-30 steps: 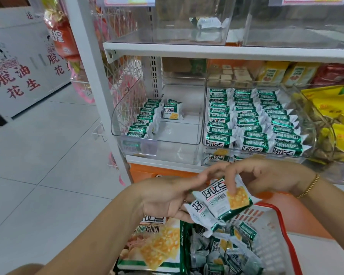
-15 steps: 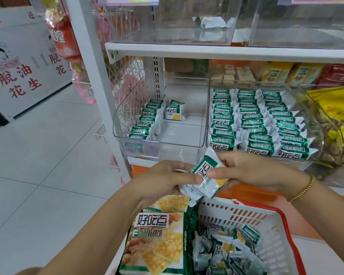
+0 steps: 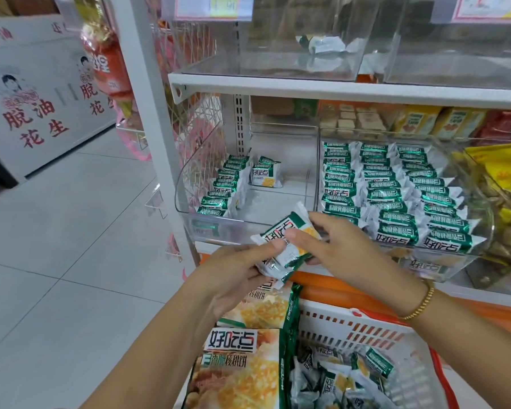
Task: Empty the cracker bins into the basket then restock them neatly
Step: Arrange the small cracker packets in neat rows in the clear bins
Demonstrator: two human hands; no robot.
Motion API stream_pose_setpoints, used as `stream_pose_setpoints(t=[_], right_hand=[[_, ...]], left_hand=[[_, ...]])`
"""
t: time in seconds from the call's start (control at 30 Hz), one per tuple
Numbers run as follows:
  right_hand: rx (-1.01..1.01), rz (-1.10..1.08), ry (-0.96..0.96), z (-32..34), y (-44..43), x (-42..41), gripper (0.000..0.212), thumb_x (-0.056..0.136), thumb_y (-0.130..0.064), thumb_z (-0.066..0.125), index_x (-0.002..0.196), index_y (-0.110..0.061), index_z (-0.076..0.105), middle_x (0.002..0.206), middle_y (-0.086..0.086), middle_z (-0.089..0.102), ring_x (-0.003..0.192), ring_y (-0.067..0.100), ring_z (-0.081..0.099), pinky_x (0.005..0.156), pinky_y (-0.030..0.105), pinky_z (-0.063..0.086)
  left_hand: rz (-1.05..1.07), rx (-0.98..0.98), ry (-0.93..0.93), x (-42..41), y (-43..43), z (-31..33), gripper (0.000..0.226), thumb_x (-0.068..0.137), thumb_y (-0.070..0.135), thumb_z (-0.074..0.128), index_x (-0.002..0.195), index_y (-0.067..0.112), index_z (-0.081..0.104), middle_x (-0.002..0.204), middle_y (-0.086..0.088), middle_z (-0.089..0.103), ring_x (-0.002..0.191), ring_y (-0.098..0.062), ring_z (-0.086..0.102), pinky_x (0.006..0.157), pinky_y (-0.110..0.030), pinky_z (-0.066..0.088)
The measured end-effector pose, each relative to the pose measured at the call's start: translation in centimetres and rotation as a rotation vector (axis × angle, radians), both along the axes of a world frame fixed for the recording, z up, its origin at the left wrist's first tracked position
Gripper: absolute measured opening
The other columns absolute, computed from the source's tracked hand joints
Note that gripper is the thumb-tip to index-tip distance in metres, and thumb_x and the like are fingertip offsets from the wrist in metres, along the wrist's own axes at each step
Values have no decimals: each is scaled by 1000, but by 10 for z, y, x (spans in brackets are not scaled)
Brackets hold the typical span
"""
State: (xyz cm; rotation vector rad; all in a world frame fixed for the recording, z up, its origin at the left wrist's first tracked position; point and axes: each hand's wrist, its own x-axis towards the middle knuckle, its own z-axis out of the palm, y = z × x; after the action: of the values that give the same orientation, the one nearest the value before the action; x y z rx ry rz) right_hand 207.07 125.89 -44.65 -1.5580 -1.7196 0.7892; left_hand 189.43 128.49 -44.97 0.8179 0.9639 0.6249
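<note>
Pinching green-and-white 好吃点 cracker packets [image 3: 289, 240], left hand [image 3: 233, 276] and right hand [image 3: 345, 249], both above white basket [image 3: 366, 329]

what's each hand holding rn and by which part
Small cracker packets. The right hand pinches the top one across its middle, thumb on its face; the left hand grips their lower ends.

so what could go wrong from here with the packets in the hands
The left hand holds a loose stack of packets; as the right hand pinches the top packet, one may slip toward the basket. The lone packet standing in the left bin might topple when a second row goes in.
</note>
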Motion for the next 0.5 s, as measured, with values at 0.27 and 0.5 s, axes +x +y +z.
stream_pose_setpoints(t=[0.27,0.5], right_hand=[[-167,242,-32,38,41,-18,71,75,-63,58,95,5,59,80,22,54,67,18,54,68,37,51],[-582,388,324,59,94,-22,43,74,-23,67,112,-7,57,108,2,69,99,11,66,84,23,56]], left_hand=[[-1,265,168,-28,22,20,56,61,32,79,108,8,60,104,-15,71,103,-27,67,95,-37,52],[65,399,195,-43,50,37,63,62,42,76,110,4,62,106,-8,72,99,-23,69,94,-38,53]])
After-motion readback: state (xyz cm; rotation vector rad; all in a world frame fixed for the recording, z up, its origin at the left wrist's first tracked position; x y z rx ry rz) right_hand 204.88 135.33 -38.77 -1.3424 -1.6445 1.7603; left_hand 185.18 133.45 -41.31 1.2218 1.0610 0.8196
